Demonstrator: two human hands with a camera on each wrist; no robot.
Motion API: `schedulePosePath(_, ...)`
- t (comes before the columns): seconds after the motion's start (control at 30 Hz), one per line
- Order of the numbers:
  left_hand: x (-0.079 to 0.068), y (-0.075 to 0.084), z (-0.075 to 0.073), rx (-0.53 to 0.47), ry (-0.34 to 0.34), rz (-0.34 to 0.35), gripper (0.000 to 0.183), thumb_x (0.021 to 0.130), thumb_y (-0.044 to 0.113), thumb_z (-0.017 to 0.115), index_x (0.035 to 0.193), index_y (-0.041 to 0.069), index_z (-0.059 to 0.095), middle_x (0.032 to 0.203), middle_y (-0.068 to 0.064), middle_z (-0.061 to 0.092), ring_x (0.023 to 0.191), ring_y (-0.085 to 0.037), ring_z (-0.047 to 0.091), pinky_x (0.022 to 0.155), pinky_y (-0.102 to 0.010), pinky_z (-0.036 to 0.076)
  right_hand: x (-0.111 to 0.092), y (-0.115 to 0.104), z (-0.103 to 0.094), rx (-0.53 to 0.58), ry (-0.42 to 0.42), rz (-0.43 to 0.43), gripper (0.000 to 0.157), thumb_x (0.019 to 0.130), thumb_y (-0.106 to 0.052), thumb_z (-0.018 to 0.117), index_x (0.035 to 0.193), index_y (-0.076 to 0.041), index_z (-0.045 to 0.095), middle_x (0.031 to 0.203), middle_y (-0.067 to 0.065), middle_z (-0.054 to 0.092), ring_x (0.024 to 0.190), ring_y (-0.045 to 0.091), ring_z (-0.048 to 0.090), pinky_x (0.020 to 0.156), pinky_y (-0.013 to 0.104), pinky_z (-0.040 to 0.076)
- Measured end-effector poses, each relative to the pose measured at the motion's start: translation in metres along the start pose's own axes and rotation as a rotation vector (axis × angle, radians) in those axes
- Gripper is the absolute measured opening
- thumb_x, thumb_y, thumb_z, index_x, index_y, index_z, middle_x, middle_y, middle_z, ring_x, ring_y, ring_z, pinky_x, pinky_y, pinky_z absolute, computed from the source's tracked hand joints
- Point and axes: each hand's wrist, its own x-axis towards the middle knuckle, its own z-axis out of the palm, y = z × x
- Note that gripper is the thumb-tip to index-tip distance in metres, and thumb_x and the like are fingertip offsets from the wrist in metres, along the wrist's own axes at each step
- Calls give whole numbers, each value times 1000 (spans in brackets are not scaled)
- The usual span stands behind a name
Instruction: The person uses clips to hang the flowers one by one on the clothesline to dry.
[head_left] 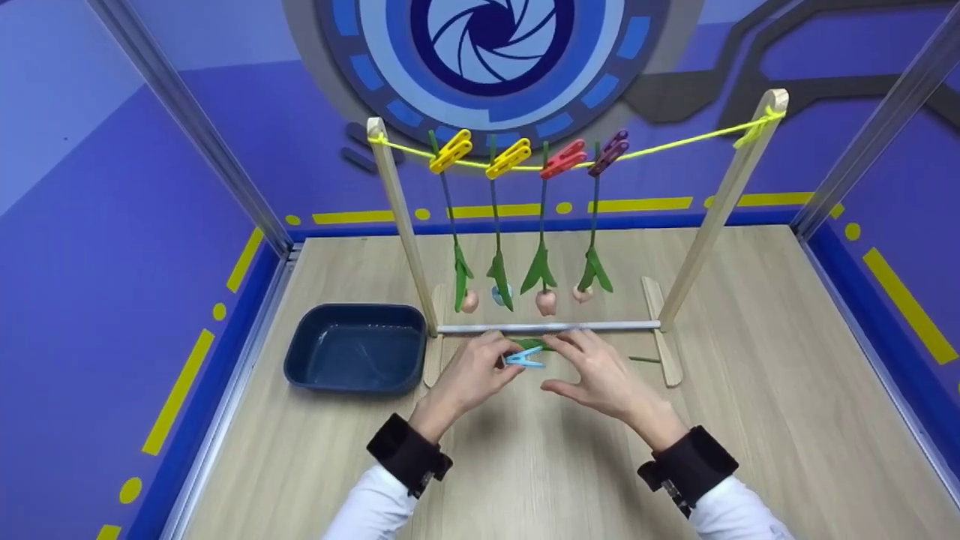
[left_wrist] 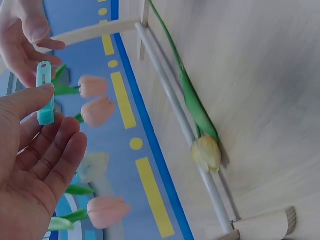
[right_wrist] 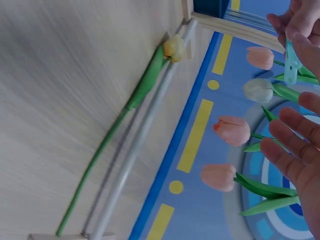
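My left hand [head_left: 471, 369] pinches a light blue clothespin [head_left: 525, 360] between thumb and fingers, above the table in front of the rack. Just to its right, my right hand [head_left: 600, 375] holds nothing; its fingers are spread and a little bent, apart from the clothespin. Beneath and behind both hands lies a yellow tulip [left_wrist: 206, 153] with a green leaf and long stem. Its flower rests against the rack's grey bar [right_wrist: 159, 95]; in the head view the hands cover much of it.
A yellow cord [head_left: 690, 141] joins two wooden posts [head_left: 712, 217]. Several tulips [head_left: 546, 302] hang from it upside down, pinned by two yellow clothespins [head_left: 450, 152], a red clothespin [head_left: 563, 159] and a purple clothespin [head_left: 609, 153]. A dark blue tray [head_left: 356, 386] stands left of the rack.
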Motion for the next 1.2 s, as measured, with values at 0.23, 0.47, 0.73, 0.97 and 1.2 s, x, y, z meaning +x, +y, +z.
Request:
schedulePosePath(0.23, -3, 5, 14, 45, -28, 43, 20, 92, 22, 71, 108, 10, 73, 98, -1, 69, 83, -13, 68, 70, -16, 52, -14, 4, 22, -12, 38, -31, 61, 76, -38, 85, 123, -4, 66, 111, 9, 66, 97, 23, 65, 78, 37, 56)
schedulePosePath(0.47, -7, 6, 24, 78, -42, 91, 20, 91, 22, 72, 106, 9, 74, 96, -2, 69, 81, -14, 69, 69, -15, 52, -26, 7, 40, 4, 129, -61, 49, 75, -31, 86, 112, -3, 71, 102, 7, 69, 89, 22, 68, 72, 34, 56)
schedulePosePath(0.73, -9, 6, 32, 65, -51, 96, 20, 92, 22, 71, 107, 9, 74, 95, -1, 69, 80, -11, 68, 69, -12, 50, -35, 7, 50, 129, 271, -46, 38, 70, -19, 89, 101, -2, 74, 95, 5, 71, 85, 18, 70, 74, 29, 56)
schedulePosePath(0.97, -8, 7, 37, 113, -44, 145, 17, 92, 21, 72, 105, 11, 76, 90, -1, 68, 78, -12, 68, 67, -12, 49, -39, 3, 50, 120, 261, -31, 36, 70, -16, 89, 100, -4, 73, 95, 2, 70, 84, 16, 69, 71, 28, 55)
schedulePosePath(1.2, -9, 8, 39, 103, -42, 145, 19, 91, 22, 72, 106, 10, 74, 91, -1, 69, 78, -14, 70, 66, -11, 49, -41, 3, 49, 156, 257, -22, 33, 70, -11, 89, 98, -4, 74, 92, 1, 70, 81, 15, 68, 69, 27, 54)
